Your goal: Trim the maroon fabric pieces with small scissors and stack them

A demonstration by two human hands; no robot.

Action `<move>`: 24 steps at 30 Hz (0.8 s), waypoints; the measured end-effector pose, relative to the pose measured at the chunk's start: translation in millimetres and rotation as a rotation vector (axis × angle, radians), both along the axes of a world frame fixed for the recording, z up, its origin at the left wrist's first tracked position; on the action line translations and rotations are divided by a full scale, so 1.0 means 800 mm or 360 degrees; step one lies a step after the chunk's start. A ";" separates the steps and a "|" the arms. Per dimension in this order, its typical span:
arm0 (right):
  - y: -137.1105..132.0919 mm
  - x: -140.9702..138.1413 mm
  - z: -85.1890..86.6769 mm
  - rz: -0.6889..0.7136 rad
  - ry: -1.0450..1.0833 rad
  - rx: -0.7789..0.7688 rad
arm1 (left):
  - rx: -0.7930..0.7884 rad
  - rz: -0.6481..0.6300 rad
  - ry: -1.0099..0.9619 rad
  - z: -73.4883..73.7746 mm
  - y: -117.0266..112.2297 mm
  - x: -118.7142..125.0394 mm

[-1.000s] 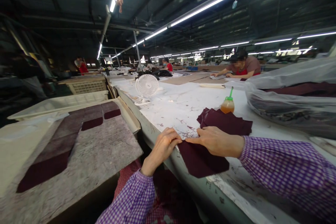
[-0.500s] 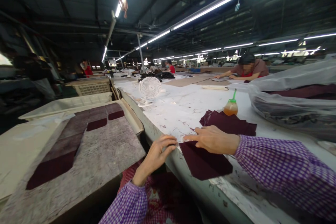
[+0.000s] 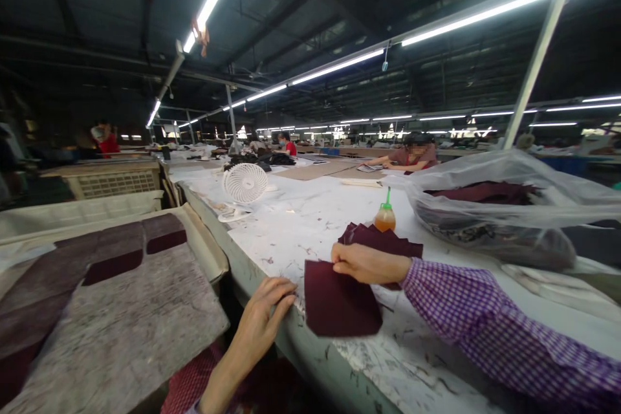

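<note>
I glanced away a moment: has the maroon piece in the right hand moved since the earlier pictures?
Yes: against the near edge of the table, the maroon piece has shifted inward and now overhangs that edge less.

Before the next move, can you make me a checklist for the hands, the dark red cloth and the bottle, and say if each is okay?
1. Right hand has the dark red piece by its upper edge: ok.
2. Left hand off the piece, at the edge of the table: ok.
3. Bottle standing upright: ok.
4. Stack lined up neatly: not ok, its edges are staggered.
5. Piece lying fully flat: cannot tell.
</note>
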State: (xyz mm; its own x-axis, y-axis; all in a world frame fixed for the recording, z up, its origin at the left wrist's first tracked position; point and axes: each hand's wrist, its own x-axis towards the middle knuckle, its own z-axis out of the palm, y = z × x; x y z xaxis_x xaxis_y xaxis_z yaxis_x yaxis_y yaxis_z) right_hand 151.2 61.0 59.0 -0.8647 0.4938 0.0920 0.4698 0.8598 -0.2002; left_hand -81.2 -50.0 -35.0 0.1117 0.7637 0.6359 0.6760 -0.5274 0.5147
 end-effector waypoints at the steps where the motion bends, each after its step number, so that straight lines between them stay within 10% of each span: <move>1: 0.013 0.011 0.008 -0.0107 0.0028 -0.0010 | -0.0003 0.0016 -0.0023 0.000 -0.001 -0.002; 9: 0.113 0.110 0.006 -0.0911 -0.0190 -0.0016 | 0.0080 0.0000 -0.0020 0.010 0.003 0.008; 24: 0.141 0.105 0.010 -0.1020 -0.0233 -0.0412 | 0.0195 -0.0103 0.0042 -0.002 0.027 0.009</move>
State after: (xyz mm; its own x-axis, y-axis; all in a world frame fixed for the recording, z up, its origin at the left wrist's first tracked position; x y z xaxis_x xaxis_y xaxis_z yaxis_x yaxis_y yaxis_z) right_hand 235.1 174.0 66.6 -0.3906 0.9003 -0.1919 0.9054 0.3380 -0.2569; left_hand -74.2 -28.3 -36.9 0.1763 0.6712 0.7200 0.6511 -0.6281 0.4261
